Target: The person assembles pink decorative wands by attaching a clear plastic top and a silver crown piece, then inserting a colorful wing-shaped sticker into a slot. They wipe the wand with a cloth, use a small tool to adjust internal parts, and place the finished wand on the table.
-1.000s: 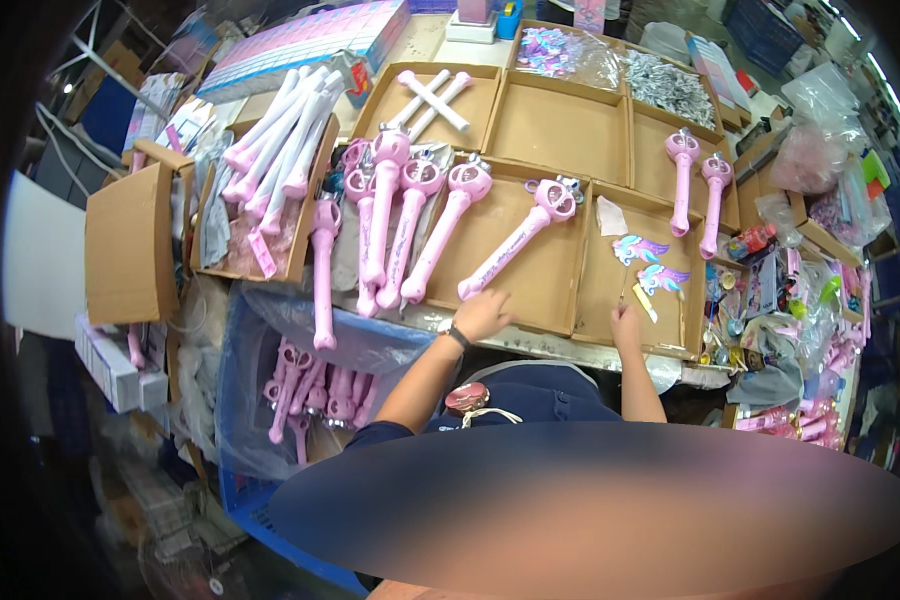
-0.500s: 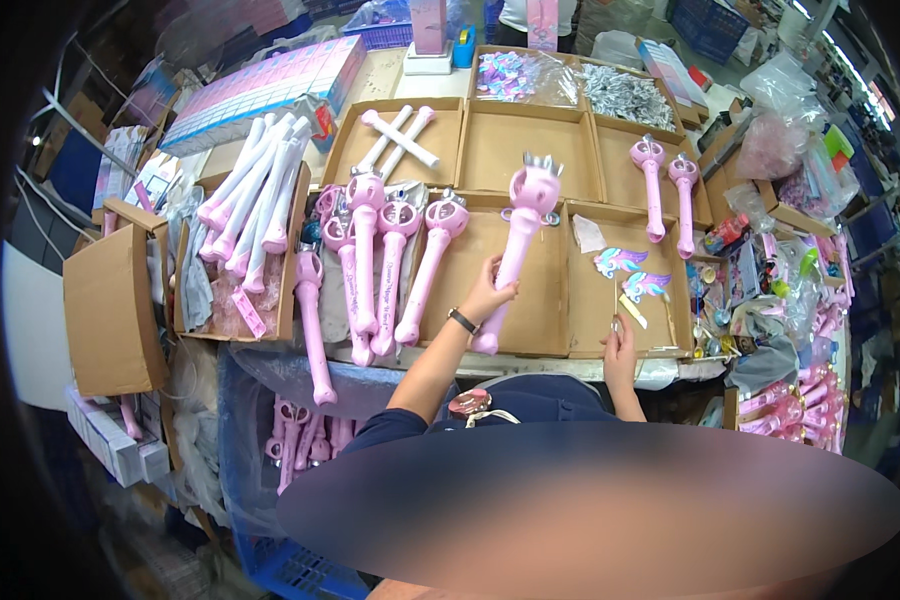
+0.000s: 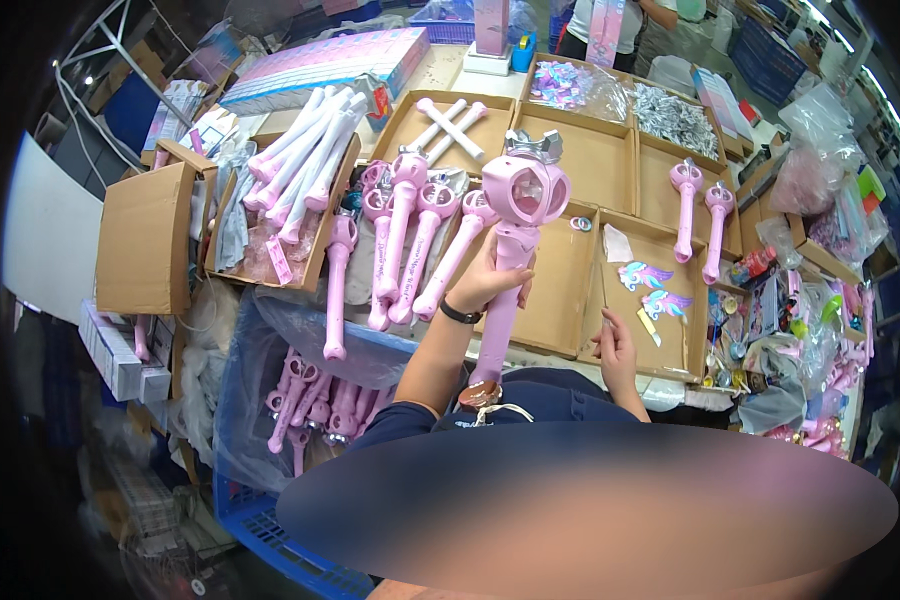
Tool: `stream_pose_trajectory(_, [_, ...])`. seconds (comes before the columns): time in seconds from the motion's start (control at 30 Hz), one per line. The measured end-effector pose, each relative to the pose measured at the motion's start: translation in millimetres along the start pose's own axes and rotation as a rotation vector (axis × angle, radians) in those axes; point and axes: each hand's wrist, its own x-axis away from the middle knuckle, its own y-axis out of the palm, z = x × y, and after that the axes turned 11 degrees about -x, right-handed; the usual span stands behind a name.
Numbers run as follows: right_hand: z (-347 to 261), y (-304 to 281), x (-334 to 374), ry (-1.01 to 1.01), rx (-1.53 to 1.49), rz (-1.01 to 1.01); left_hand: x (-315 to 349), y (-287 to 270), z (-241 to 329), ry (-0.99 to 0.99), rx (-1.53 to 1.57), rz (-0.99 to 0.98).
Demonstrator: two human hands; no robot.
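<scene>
My left hand (image 3: pixel 493 277) is wrapped round the handle of a pink toy wand (image 3: pixel 527 190), lifted upright over the cardboard trays. The wand has a round openwork head and a silver crown on top. Low over the right tray, my right hand (image 3: pixel 617 345) pinches a thin stick (image 3: pixel 604 285); its exact kind is too small to tell. Beside that hand lie a purple-and-blue wing piece (image 3: pixel 645 275), a second wing piece (image 3: pixel 665 303) and a pale yellow strip (image 3: pixel 649 327). A white scrap (image 3: pixel 617 243) lies farther back in the same tray.
Several pink wands (image 3: pixel 407 200) lie left of my left hand; two crownless white-and-pink sticks (image 3: pixel 450 128) cross behind them. A carton (image 3: pixel 320 265) holds white-wrapped wands. Two more wands (image 3: pixel 685 210) lie at right. A blue crate (image 3: pixel 232 500) of wands stands below left. Across the table stands another person (image 3: pixel 660 15).
My left hand has brought the wand nearer and lower, so its head looks larger. My right hand stays by the wing pieces with the thin stick. The whole view has shifted slightly.
</scene>
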Motion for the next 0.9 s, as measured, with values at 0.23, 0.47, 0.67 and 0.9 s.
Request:
stream_pose_trajectory(0.23, [-12,1,4,0.065,0.005,-0.06,8,-5,-9,-0.047,-0.037,0.091])
stream_pose_trajectory(0.47, [-20,-1,5,0.002,-0.04,-0.039,3,-2,-11,-0.031,0.146,0.189])
stream_pose_trajectory(0.67, [-17,-8,7,-0.016,0.004,-0.011,-19,-22,-14,-0.168,0.524,-0.082])
stream_pose_trajectory(0.9, [-44,-3,-3,-0.057,-0.232,0.091,-44,-15,-28,-0.048,1.229,-0.649])
